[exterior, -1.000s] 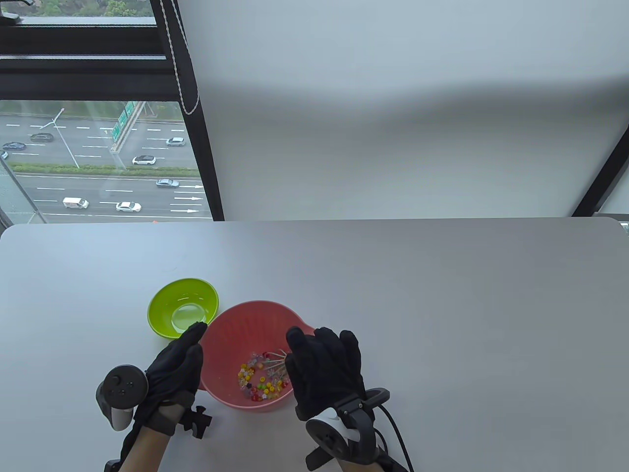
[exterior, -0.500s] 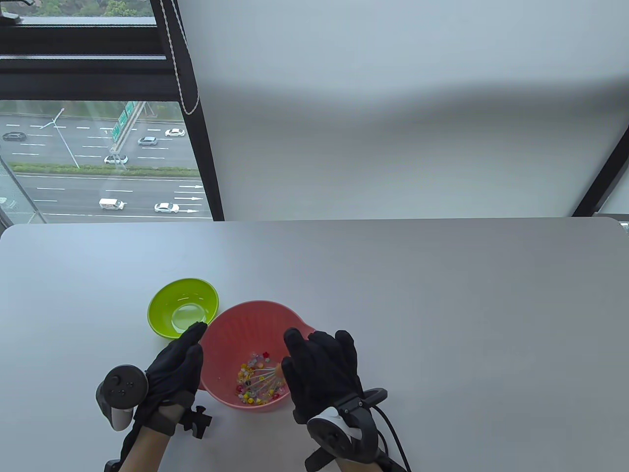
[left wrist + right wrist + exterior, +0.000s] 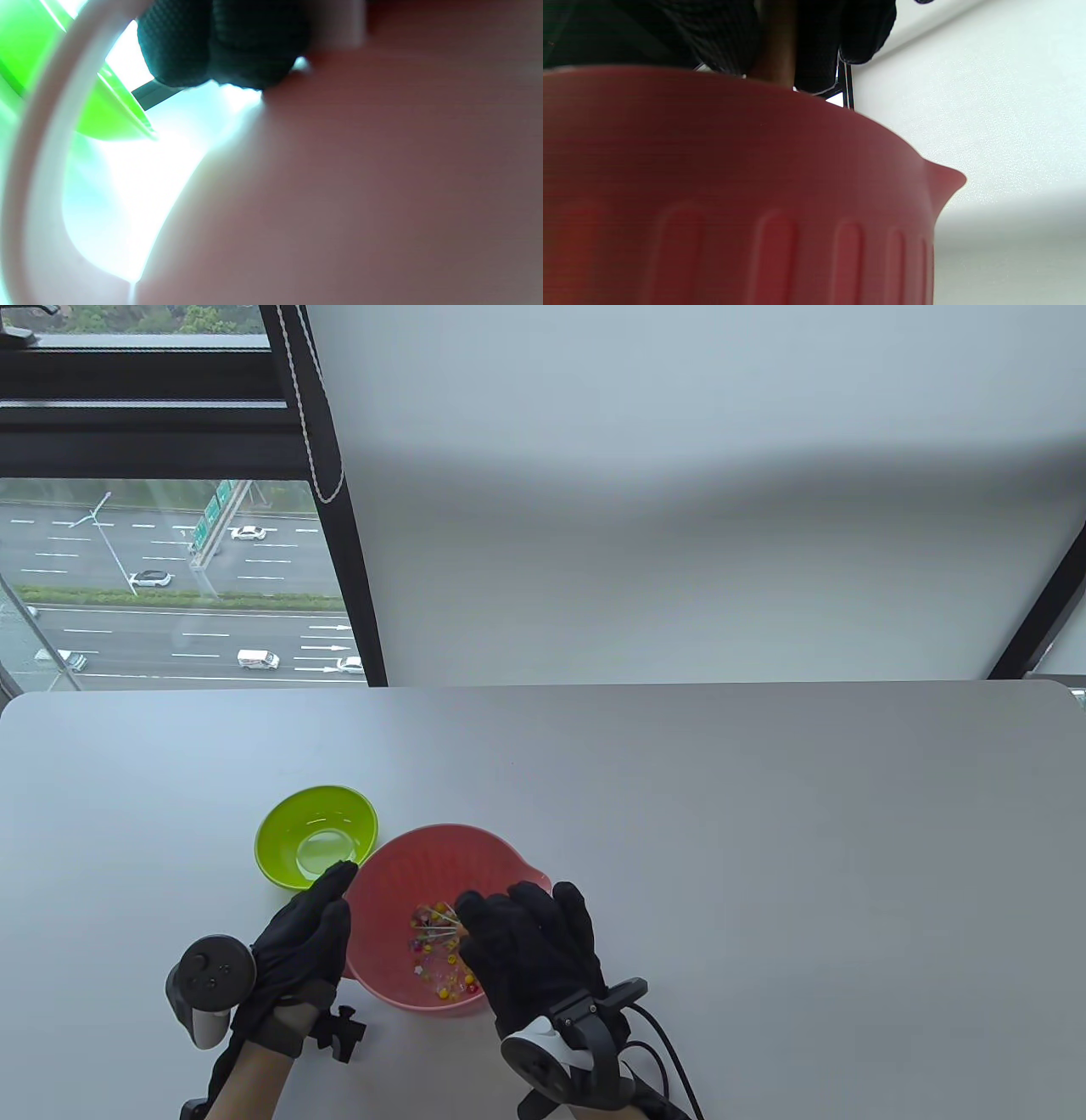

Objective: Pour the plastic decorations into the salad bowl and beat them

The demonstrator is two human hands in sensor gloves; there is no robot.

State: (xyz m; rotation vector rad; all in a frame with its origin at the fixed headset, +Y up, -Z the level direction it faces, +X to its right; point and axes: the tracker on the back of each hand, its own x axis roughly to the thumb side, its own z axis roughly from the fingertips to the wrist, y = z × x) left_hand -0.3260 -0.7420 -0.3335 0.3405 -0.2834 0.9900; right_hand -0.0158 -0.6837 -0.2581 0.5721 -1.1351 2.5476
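Observation:
A pink salad bowl (image 3: 407, 865) with a spout stands near the table's front, with small coloured plastic decorations (image 3: 441, 959) scattered on its bottom. My right hand (image 3: 530, 950) hangs over the bowl's right side and grips a whisk (image 3: 437, 931) by its wooden handle (image 3: 776, 46); the wire head lies among the decorations. My left hand (image 3: 301, 937) lies flat against the bowl's left outer wall (image 3: 360, 190) with its fingers straight. From the right wrist the bowl's ribbed outer wall (image 3: 734, 190) fills the frame.
A lime green bowl (image 3: 316, 836) with nothing in it stands just left of and behind the pink bowl, near my left fingertips (image 3: 216, 46). The grey table (image 3: 764, 831) runs wide to the right and back. A window and a blind rise behind the far edge.
My right hand has moved left and a little toward me over the bowl, sweeping the whisk head to the bowl's left side. The decorations have shifted. My left hand stays put.

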